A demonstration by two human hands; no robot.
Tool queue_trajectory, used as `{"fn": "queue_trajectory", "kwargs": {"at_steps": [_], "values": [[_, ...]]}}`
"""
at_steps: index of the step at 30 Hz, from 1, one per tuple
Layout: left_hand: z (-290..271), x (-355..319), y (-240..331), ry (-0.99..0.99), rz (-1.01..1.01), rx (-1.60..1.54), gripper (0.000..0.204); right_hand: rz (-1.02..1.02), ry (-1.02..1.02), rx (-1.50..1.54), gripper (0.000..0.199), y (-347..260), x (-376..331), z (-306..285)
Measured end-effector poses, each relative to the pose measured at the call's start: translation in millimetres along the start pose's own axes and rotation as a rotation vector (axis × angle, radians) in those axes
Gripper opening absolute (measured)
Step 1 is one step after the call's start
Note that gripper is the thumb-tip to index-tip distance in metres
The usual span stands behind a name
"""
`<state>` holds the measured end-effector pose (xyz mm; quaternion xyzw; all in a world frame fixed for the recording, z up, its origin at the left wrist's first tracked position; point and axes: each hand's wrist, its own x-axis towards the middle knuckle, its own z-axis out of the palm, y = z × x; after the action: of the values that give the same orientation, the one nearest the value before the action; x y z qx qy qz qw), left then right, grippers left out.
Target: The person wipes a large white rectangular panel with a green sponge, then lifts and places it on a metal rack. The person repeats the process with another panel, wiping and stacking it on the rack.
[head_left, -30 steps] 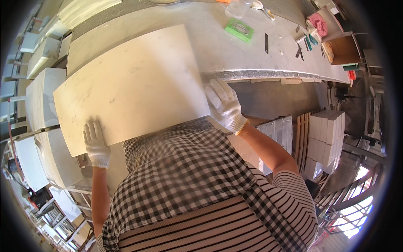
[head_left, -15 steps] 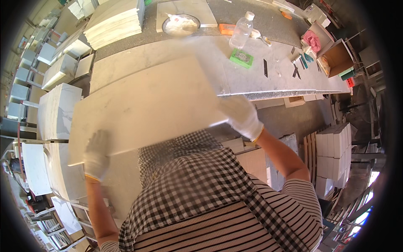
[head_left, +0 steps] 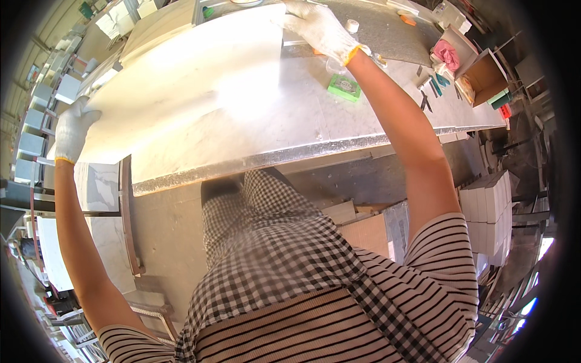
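Note:
A large white stone tile (head_left: 187,63) with faint veining is raised above the far left part of the table, tilted, with bright glare on its face. My left hand (head_left: 74,128), in a white knitted glove, grips the tile's left end, thumb over its face. The right hand (head_left: 319,29), gloved the same way with a yellow cuff, holds the far right corner. Below the tile lies a pale stone slab (head_left: 206,136) on the worktable. Behind my right wrist, a clear plastic bottle (head_left: 334,66) is mostly hidden.
A green box (head_left: 344,88) lies on the slab. Farther right are dark strips (head_left: 426,101), a pink cloth (head_left: 446,55) and an open cardboard box (head_left: 488,78). A tile stack (head_left: 158,27) stands at the back left, white cartons (head_left: 487,206) at the right.
Both hands have carried the tile away from my body, up and leftward over the table. The slab's front edge now shows, and the dish at the back is mostly covered.

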<state>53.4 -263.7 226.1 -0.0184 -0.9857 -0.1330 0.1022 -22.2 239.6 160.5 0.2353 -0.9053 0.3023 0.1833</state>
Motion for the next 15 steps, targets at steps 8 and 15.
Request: {"fn": "queue_trajectory", "kwargs": {"at_steps": [8, 15], "values": [[1, 29, 26, -0.029, 0.015, 0.206, 0.059, -0.179, 0.153, 0.203, 0.027, 24, 22, 25], [51, 74, 59, 0.233, 0.171, 0.431, 0.077, -0.047, 0.134, 0.143, 0.035, 32, -4, 22]]}}
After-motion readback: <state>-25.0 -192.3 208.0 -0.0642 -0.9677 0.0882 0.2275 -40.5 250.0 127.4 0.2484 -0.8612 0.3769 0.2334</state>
